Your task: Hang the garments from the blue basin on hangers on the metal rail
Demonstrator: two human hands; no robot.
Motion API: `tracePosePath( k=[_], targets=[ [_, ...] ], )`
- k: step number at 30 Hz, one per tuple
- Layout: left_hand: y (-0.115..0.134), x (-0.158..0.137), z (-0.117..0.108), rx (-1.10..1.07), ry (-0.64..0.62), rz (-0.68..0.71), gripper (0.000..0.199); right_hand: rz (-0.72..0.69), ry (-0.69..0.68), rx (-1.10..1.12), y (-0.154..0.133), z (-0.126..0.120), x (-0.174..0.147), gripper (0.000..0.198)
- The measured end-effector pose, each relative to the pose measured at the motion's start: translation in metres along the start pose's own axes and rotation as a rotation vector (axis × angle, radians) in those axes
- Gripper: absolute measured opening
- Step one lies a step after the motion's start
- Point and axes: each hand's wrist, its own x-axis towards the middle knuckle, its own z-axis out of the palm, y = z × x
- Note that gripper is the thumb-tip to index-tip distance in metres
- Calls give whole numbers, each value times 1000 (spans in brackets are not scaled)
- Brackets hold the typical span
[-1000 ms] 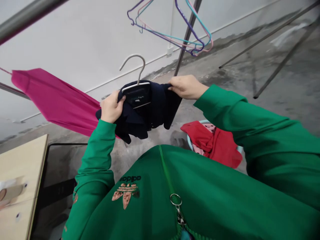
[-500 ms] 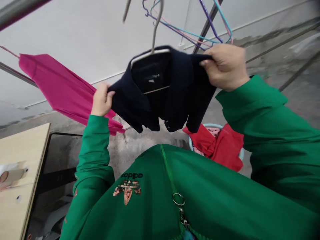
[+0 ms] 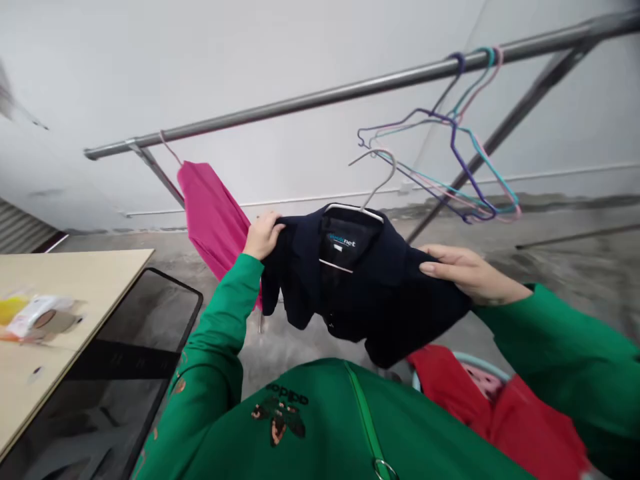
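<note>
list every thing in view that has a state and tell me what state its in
navy jacket: on a hanger, spread between both hands
white hanger: inside the jacket, hook off the rail
left hand: pinching one shoulder
right hand: touching the other, grip unclear
magenta garment: hanging
three hangers: bare, hooked on the rail
red clothing: heaped in the basin

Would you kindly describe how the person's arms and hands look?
The left sleeve is long and green with coppery patches; the right sleeve is green and looks plain where visible. The left hand and right hand are bare.
</note>
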Motion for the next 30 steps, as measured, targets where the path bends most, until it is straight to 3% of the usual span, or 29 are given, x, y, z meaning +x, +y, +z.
tracePosePath(
  k=[3,7,13,17,23,26,30],
  targets=[
    [-11,-16,-7,-10,125,-92,26,13,19,137,-15,22,13,22],
    [-15,-65,-11,-52,238,-194,23,-8,26,178,-49,52,38,26],
    [-2,-154,17,-219,55,-309,17,-161,-12,126,-92,108,95,19],
    [2,-192,42,-293,-67,-371,15,-337,-25,7,-110,154,142,4],
    [0,-221,55,-362,-156,-449,15,-435,154,-258,-126,212,199,12],
    [1,-228,57,-376,-172,-461,17,-430,253,-368,-122,232,222,14],
    [2,-234,60,-388,-225,-507,18,-390,282,-447,-110,254,244,11]
  ],
)
